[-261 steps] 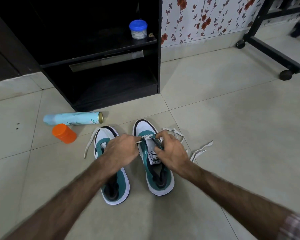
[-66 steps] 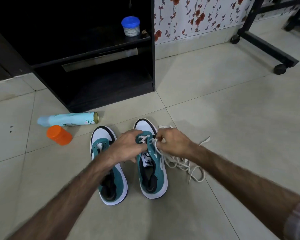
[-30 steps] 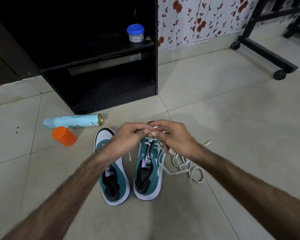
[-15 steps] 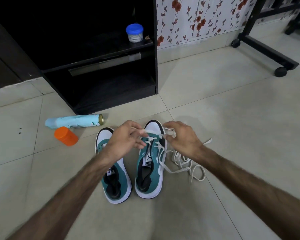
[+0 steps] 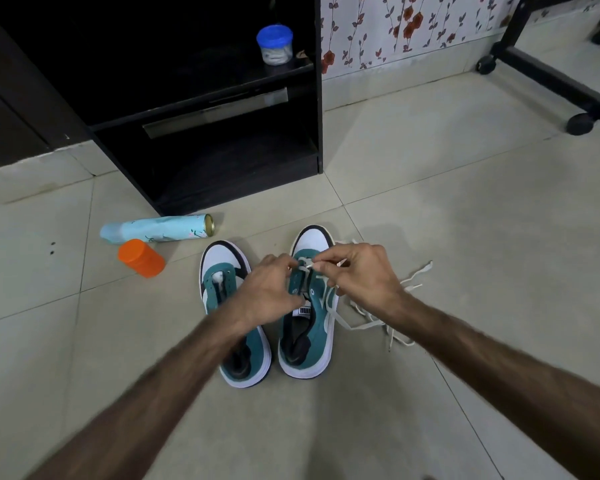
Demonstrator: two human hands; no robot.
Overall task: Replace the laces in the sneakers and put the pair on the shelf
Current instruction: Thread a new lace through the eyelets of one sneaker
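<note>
Both hands are working over the right sneaker (image 5: 309, 327) on the floor. The right hand (image 5: 364, 278) is pinching the white lace (image 5: 368, 320) at its fingertips; the left hand (image 5: 267, 292) is curling its fingers around the eyelet edge. The left sneaker (image 5: 229, 285) is sitting just beside them.

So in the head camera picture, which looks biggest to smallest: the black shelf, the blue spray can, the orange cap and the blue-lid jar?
1. black shelf
2. blue spray can
3. and 4. orange cap and blue-lid jar: they look alike, and the jar sits farther away, so unsure.
</note>
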